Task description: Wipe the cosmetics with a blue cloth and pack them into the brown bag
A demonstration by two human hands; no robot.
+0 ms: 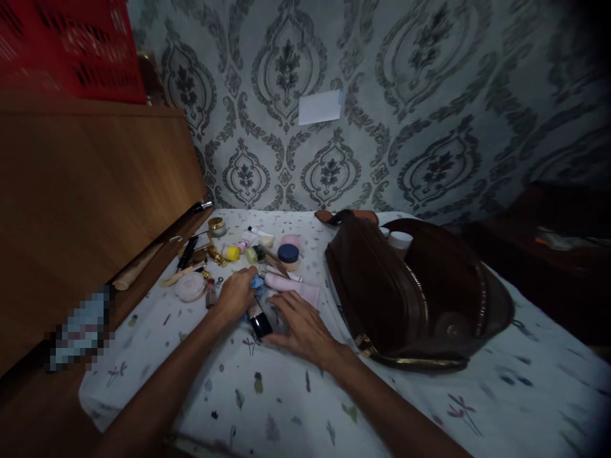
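Fingers curled, my left hand (237, 294) is closed at a small crumpled blue thing (258, 283), which may be a wipe or wrapper; its fingertips are partly hidden. My right hand (305, 327) lies low over the cloth with its fingers apart and its thumb near a bottle with a black cap (260, 326). That bottle lies tilted between both hands. A pink squeeze tube (293, 287) rests just beyond my right fingers. Behind it stands a jar with a dark blue lid (288, 253). Left of my left hand are a round pale compact (190, 287) and a small dark reddish bottle (210, 294).
An unzipped brown bag (382, 299) stands at the right, with a white-lidded container (400, 240) inside. More cosmetics, including a yellow-capped bottle (231, 253) and a gold-lidded jar (216, 226), lie toward the wall. A wooden cabinet (95, 191) borders the left, under a red basket (71, 51).
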